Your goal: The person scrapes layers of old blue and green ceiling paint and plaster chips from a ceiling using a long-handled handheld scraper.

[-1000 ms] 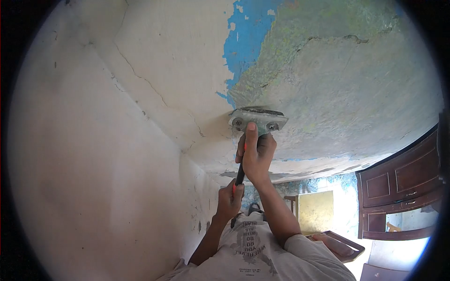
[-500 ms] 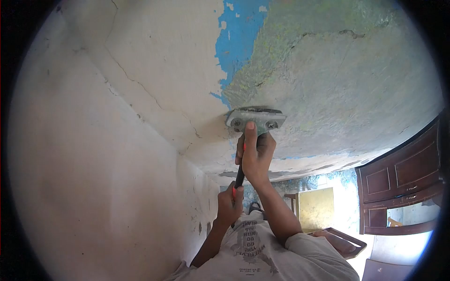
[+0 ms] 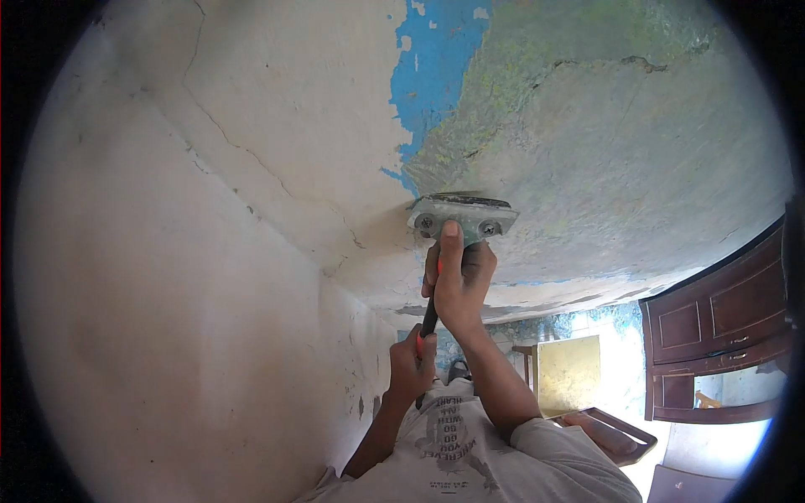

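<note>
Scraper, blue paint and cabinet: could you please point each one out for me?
Scraper [image 3: 465,210], head view, on its metal head above the screws.
Blue paint [image 3: 434,74], head view, on the middle of the patch.
Cabinet [image 3: 721,323], head view, on a dark wooden door panel.

home room: peeling painted wall [image 3: 587,168], wooden cupboard [image 3: 721,327].

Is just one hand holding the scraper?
No, the right hand grips near the scraper head and the left hand holds the handle's end.

cracked white wall [image 3: 168,293], dark wooden cabinet [image 3: 721,327]
</note>
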Motion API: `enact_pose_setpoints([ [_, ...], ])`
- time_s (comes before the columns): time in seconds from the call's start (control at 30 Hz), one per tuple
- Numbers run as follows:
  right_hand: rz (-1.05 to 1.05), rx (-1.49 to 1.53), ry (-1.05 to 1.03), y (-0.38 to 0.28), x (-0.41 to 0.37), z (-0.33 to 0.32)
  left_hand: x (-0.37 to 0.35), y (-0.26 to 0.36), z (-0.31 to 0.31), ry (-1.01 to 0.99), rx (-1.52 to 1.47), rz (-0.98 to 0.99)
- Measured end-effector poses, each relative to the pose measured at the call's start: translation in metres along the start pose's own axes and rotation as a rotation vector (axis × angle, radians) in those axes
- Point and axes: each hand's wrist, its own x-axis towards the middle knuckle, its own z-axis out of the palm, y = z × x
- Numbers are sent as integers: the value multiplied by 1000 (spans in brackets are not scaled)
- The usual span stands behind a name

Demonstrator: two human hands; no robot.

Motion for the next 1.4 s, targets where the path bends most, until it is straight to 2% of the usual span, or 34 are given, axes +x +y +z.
enact_pose_setpoints([
  [0.17, 5, 13, 39, -1, 0, 3, 1, 2, -1, -3, -4, 21],
  [0.3, 23, 42, 65, -5, -2, 6, -4, 5, -5, -14, -6, -37],
  [0.4, 24, -55, 86, -8, -5, 6, -11, 23, -13, -35, -12, -73],
  [0.57, -7, 42, 81, -32, 4, 15, -9, 57, -25, -32, 16, -99],
  [0.67, -33, 14, 61, -22, 4, 11, 0, 36, -14, 13, -23, -18],
  [0.83, -66, -93, 69, 3, -1, 5, -1, 4, 7, 44, -63, -5],
  [1.03, -61, -107, 79, 2, -1, 7, -1, 2, 4, 35, -43, -10],
  [1.2, -18, 4, 47, 4, -1, 1, -2, 0, 4, 50, 11, 22],
  [1.4, 44, 37, 47, -6, -2, 5, -8, 23, 0, 53, 7, -21],
])
